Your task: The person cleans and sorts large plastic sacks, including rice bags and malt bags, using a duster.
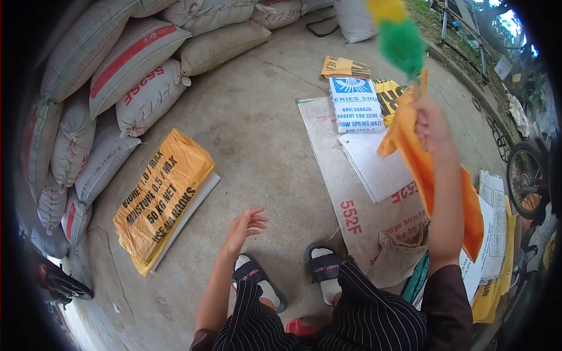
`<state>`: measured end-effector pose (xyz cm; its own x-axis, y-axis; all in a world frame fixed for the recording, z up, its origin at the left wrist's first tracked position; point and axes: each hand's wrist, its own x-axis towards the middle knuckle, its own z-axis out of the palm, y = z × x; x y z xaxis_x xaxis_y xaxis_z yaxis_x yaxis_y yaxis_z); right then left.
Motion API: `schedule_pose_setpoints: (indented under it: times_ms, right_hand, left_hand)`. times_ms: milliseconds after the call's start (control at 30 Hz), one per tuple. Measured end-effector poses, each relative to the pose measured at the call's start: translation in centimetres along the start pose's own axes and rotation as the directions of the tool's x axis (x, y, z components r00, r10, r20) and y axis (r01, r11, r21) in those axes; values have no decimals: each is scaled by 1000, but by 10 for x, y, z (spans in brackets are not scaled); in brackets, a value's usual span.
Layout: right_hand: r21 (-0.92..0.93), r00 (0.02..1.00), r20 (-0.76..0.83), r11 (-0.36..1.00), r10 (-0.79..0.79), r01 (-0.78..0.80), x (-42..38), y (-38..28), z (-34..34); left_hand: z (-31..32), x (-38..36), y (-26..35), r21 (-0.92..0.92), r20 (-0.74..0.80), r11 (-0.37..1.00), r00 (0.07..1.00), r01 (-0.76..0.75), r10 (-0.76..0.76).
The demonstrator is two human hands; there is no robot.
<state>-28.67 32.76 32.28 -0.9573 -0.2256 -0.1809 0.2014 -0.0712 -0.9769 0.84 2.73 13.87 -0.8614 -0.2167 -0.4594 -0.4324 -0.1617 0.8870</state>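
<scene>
My right hand (433, 126) is raised at the right, its fingers wrapped round the handle of a fluffy duster (403, 47) with a green and yellow head. An orange sack or cloth (410, 161) hangs beside that hand and runs down behind my forearm; whether my fingers also grip it, I cannot tell. Low in the middle, my left hand (244, 228) hovers over the concrete with its fingers apart, holding nothing. To its left lies a pile of folded yellow-orange sacks (167, 199) with black print. A folded blue-and-white sack (357, 105) rests near my right hand.
Stuffed white sacks (137, 61) are stacked along the left and back. Flattened sacks (333, 158), white sheets (374, 167) and a folded yellow sack (345, 67) cover the floor at right. A wheel (524, 178) stands at the right edge. My sandalled feet (322, 263) are below.
</scene>
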Motion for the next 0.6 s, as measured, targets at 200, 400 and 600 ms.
schedule_pose_setpoints:
  times_ms: [200,400,600]
  right_hand:
    - [-283,594,773,959,224,7,-150,189,135]
    - [-232,504,864,899,14,372,-194,258,142]
    - [-630,882,463,734,91,254,-191,265,137]
  left_hand:
    - [39,27,-58,-443,285,860,949,253,-132]
    - [19,22,-85,-269,298,917,930,296,-214]
    - [35,17,-83,150,135,949,945,278,-298]
